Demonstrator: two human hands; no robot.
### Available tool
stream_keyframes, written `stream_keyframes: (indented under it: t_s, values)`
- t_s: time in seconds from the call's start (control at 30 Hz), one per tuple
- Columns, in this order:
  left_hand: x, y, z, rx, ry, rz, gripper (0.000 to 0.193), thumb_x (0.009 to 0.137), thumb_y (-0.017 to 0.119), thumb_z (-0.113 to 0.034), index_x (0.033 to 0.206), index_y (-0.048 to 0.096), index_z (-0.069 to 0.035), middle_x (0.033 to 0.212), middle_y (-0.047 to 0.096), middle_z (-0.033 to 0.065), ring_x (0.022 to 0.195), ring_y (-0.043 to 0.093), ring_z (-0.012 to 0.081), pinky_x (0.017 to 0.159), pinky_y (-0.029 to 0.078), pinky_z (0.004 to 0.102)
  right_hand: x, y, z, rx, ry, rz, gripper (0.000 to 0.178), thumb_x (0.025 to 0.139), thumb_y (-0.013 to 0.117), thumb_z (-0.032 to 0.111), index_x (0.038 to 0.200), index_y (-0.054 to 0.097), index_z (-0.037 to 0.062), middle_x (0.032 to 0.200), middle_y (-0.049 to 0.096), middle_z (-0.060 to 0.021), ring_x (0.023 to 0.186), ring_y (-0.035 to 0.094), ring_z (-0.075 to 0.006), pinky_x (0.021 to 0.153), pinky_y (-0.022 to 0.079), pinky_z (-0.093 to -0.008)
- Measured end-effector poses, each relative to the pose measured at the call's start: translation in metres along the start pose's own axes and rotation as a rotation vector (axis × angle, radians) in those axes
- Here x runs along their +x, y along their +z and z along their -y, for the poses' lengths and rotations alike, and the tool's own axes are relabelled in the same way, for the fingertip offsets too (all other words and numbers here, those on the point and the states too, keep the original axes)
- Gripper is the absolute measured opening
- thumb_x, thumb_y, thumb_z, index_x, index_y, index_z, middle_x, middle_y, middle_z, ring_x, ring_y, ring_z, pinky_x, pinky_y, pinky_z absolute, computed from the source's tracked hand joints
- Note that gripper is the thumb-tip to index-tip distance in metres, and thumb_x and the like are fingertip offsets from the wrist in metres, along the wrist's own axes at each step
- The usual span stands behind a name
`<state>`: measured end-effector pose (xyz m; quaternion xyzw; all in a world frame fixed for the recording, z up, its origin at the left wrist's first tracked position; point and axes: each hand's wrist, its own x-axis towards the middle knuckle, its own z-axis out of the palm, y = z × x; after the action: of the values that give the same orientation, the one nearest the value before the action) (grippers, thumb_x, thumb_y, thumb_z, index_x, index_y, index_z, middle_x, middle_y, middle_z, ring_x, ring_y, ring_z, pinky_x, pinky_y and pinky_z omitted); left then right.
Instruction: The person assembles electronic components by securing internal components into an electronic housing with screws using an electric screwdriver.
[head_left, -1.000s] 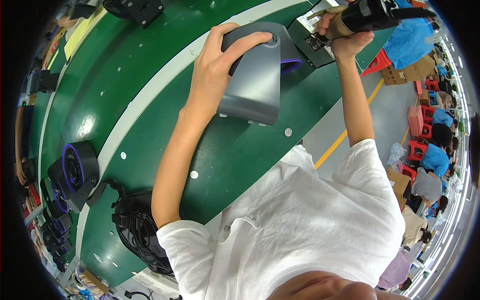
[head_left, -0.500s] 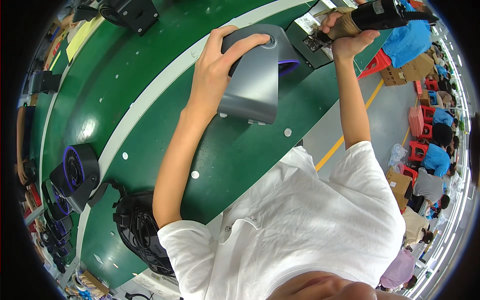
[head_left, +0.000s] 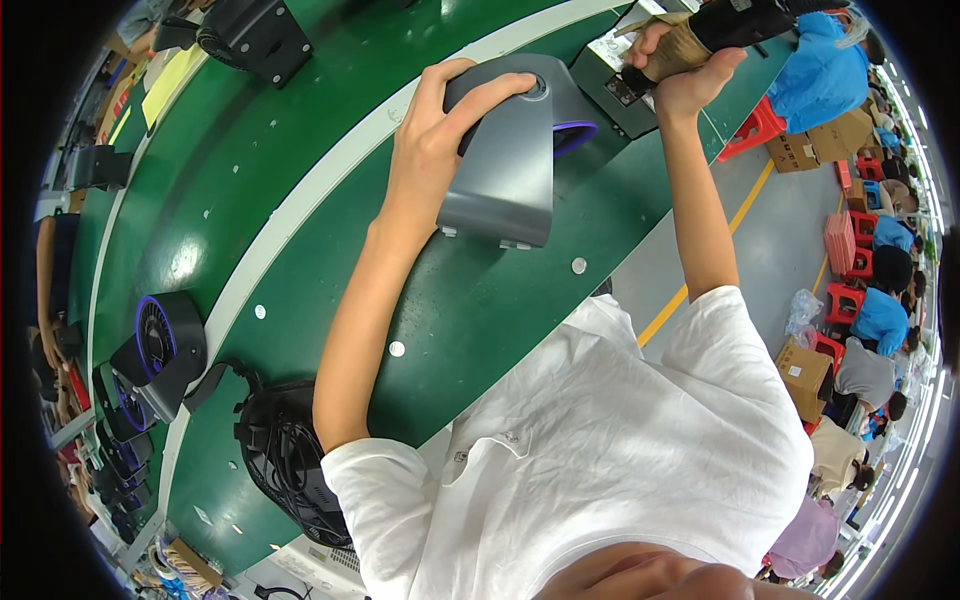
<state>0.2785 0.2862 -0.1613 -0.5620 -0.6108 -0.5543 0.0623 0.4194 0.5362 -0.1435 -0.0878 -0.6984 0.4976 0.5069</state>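
On the green bench, a dark grey fan housing point(head_left: 505, 180) stands with small tabs at its lower edge; a purple-rimmed part point(head_left: 577, 137) shows at its right. My left hand point(head_left: 425, 140) is closed over its upper left side, one finger reaching to the round recess at the top. Up at the right, my right hand point(head_left: 690, 88) is wrapped round a black electric screwdriver point(head_left: 745, 24) with a tan-wrapped grip. The screwdriver's front end is over a small dark box with a bright metal top point(head_left: 608, 88), beside the housing. Its bit cannot be made out.
Fans with purple rings point(head_left: 155, 340) line the belt at the left; another dark unit point(head_left: 258, 40) sits at the far left. A black cable bundle point(head_left: 290, 465) lies by my left elbow. Red stools point(head_left: 755, 130), cartons point(head_left: 800, 375) and seated people are at the right.
The screwdriver in my right hand has tilted and moved slightly left. My left hand stays on the housing. Fans on the left have shifted slightly right in the picture.
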Motion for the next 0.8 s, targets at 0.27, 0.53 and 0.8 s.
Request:
stream_keyframes:
  t_s: [0.27,0.53,0.8]
  values:
    - [0.002,0.001,-0.002,-0.019,-0.001,0.013,0.062,0.069,0.074,0.007,0.123,0.073,-0.024,0.119,0.058,0.0118,0.101,0.065,0.0329,0.081,0.058,0.0394,0.009,0.008,0.028,1.331,0.116,-0.054,0.096,0.093,0.031,0.085,0.15,0.038,0.0083,0.063,0.055,-0.0081,0.048,0.054,-0.0186,0.045,0.045,-0.0303]
    - [0.0,-0.002,-0.001,0.022,-0.005,0.02,0.061,0.071,0.072,0.007,0.123,0.073,-0.024,0.119,0.058,0.0117,0.103,0.065,0.0325,0.083,0.057,0.0392,-0.005,-0.008,-0.012,-0.039,-0.293,0.062,0.091,0.096,0.028,0.082,0.148,0.041,0.0075,0.062,0.054,-0.0078,0.047,0.052,-0.0189,0.045,0.044,-0.0299]
    - [-0.004,0.0,0.005,0.003,-0.023,-0.001,0.061,0.07,0.074,0.004,0.125,0.073,-0.023,0.12,0.059,0.0131,0.104,0.065,0.0329,0.085,0.057,0.0401,0.004,0.038,0.02,1.301,0.179,0.001,0.086,0.1,0.027,0.077,0.146,0.043,0.0055,0.06,0.052,-0.0079,0.044,0.051,-0.0192,0.044,0.044,-0.0308]
